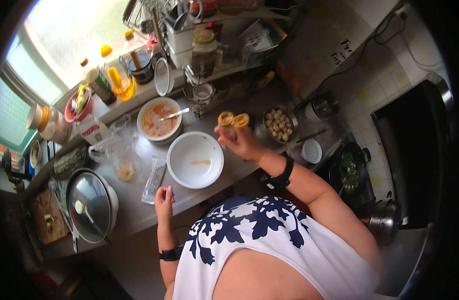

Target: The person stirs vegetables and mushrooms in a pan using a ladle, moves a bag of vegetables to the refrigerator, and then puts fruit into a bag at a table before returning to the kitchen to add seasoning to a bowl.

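Note:
My right hand (238,140) holds a small clear container with an orange flip-open lid (233,119), raised at the right of a large white bowl (195,148). A yellowish streak lies on the inside of that bowl. My left hand (165,195), fingers curled with nothing visible in them, is at the counter's front edge, beside a clear plastic packet (154,178). Behind the white bowl stands another bowl (141,125) of orange-red liquid with pieces in it, a metal spoon (174,114) resting inside.
A pot with a glass lid (87,206) stands at left, near plastic bags (117,150) and a cutting board (45,225). At right are a metal bowl of round pale balls (278,125), a small white bowl (312,151) and a wok with greens (350,168). Bottles (120,80) line the windowsill.

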Demonstrator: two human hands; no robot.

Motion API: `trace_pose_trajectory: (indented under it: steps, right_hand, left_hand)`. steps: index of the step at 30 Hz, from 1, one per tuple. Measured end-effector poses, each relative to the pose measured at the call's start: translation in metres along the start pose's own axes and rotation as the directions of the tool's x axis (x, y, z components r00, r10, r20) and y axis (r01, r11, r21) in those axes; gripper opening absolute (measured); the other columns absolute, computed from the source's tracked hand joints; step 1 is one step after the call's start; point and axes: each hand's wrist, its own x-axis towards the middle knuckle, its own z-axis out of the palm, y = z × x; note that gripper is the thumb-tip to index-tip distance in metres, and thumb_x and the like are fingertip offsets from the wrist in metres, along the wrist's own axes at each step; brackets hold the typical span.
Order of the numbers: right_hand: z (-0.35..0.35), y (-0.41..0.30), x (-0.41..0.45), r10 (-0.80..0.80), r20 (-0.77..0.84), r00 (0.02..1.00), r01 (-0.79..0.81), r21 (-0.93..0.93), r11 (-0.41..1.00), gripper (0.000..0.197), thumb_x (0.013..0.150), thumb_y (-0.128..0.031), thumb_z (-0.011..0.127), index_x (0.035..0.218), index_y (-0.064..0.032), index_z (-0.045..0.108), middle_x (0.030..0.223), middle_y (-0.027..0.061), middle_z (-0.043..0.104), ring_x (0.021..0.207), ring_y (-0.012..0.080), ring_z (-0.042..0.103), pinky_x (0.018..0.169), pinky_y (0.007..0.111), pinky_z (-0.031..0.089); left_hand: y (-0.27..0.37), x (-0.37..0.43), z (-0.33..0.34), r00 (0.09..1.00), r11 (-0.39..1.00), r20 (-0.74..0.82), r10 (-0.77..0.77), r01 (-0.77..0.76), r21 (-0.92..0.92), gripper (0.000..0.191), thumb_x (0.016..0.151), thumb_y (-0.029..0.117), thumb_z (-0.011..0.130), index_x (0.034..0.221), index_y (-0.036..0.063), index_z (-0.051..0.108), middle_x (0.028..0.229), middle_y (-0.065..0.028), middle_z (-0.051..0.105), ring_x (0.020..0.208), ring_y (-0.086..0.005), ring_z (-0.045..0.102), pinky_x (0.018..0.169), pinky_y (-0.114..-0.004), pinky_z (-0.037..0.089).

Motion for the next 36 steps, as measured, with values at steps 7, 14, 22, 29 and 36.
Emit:
trace_pose_trajectory:
  steps: [7, 14, 22, 29, 36]
  right_hand:
    - [-0.148, -0.035, 0.132, -0.195, -0.556, 0.808, 0.362, 0.206, 0.909, 0.039, 0.085, -0.007, 0.067, 0.118, -0.0034, 0.047, 0.111, 0.0086, 0.060, 0.098, 0.0137, 0.060, 0.082, 0.028, 0.051]
    - [-0.255, -0.016, 0.246, -0.559, -0.643, 0.524, 0.393, -0.400, 0.828, 0.037, 0.083, -0.025, 0.072, 0.104, -0.0032, 0.051, 0.094, 0.0099, 0.066, 0.084, 0.0174, 0.064, 0.075, 0.029, 0.050]
    - [-0.258, -0.024, 0.250, -0.416, -0.553, 0.722, 0.541, 0.077, 0.838, 0.023, 0.088, -0.008, 0.060, 0.104, -0.0050, 0.044, 0.097, 0.0117, 0.064, 0.085, 0.0165, 0.064, 0.076, 0.030, 0.051]
    - [-0.099, -0.071, 0.124, -0.336, -0.217, 0.916, 0.319, -0.111, 0.941, 0.026, 0.076, -0.015, 0.064, 0.098, -0.0053, 0.053, 0.072, 0.0113, 0.061, 0.063, 0.0248, 0.064, 0.056, 0.035, 0.051]
    - [-0.025, -0.078, 0.076, -0.160, -0.127, 0.979, 0.147, -0.110, 0.983, 0.033, 0.070, -0.013, 0.068, 0.095, -0.0085, 0.047, 0.070, 0.0082, 0.060, 0.064, 0.0304, 0.062, 0.055, 0.039, 0.049]
  left_hand:
    - [0.006, 0.003, 0.005, 1.000, 0.998, 0.003, 0.019, -0.019, -0.064, 0.022, 0.091, 0.023, 0.062, 0.078, 0.0076, 0.052, 0.066, 0.0014, 0.052, 0.053, -0.0038, 0.043, 0.050, -0.018, 0.035]
    - [-0.001, -0.006, -0.003, 0.999, 0.995, -0.035, 0.036, -0.039, -0.088, 0.022, 0.091, 0.021, 0.061, 0.077, 0.0076, 0.051, 0.065, 0.0014, 0.051, 0.053, -0.0047, 0.044, 0.050, -0.019, 0.035]
    - [0.008, -0.017, -0.003, 0.992, 0.994, -0.119, 0.034, -0.046, -0.096, 0.021, 0.091, 0.020, 0.061, 0.078, 0.0076, 0.051, 0.066, 0.0010, 0.051, 0.055, -0.0050, 0.045, 0.051, -0.019, 0.036]
    - [0.189, 0.006, 0.092, 0.723, 0.684, 0.209, 0.659, -0.691, 0.236, 0.066, 0.076, 0.018, 0.076, 0.131, 0.0052, 0.041, 0.114, -0.0105, 0.053, 0.093, -0.0161, 0.058, 0.080, -0.028, 0.048]
    - [0.223, 0.028, 0.140, 0.637, 0.657, 0.220, 0.738, -0.753, -0.023, 0.050, 0.091, 0.025, 0.056, 0.132, 0.0017, 0.038, 0.121, -0.0130, 0.052, 0.105, -0.0192, 0.056, 0.085, -0.029, 0.047]
